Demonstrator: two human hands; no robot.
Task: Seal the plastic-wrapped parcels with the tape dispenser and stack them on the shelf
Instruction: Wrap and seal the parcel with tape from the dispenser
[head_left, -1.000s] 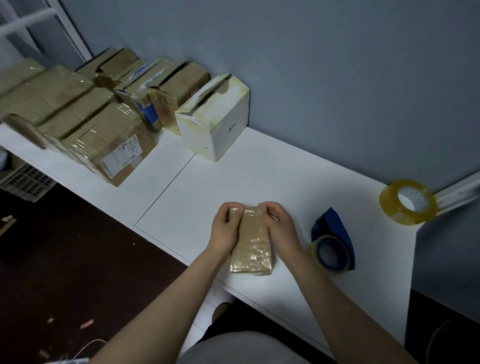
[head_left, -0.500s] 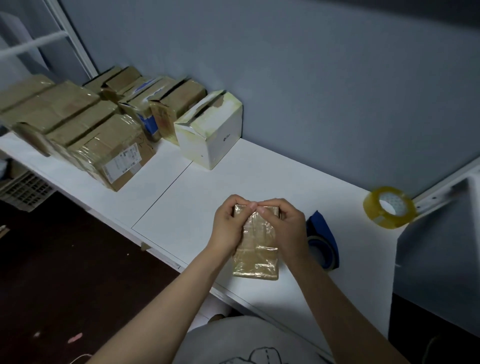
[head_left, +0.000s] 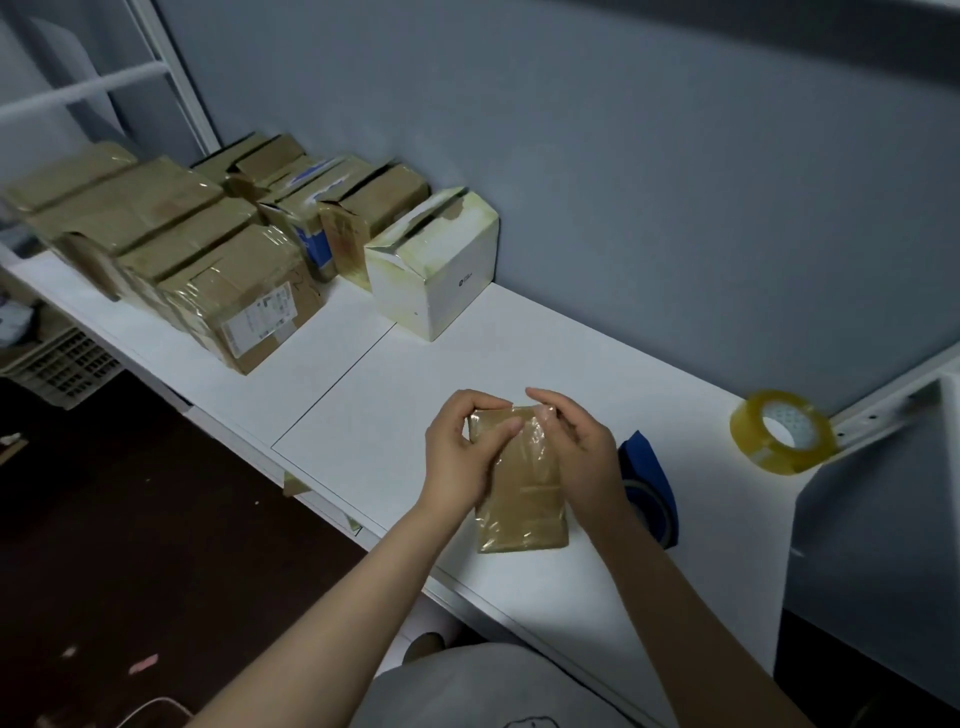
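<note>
A small brown parcel (head_left: 522, 499) wrapped in clear plastic lies flat on the white table (head_left: 545, 353) in front of me. My left hand (head_left: 460, 452) grips its far left corner, thumb lying across the top. My right hand (head_left: 582, 457) holds the far right side, fingertips pinching the plastic at the far edge. A blue tape dispenser (head_left: 649, 488) with a tape roll lies just right of my right hand, partly hidden by it. A loose roll of clear yellowish tape (head_left: 782, 431) stands near the right end of the table.
Several taped brown cardboard boxes (head_left: 228, 291) and a white box (head_left: 436, 265) line the table's far left along the grey wall. A white metal rail (head_left: 883, 410) runs at the right. A white crate (head_left: 57, 364) sits on the dark floor below left.
The camera has shifted slightly. My hands have slid apart a little along the parcel's far edge, the left thumb now lying over the top face. The parcel stays in place.
</note>
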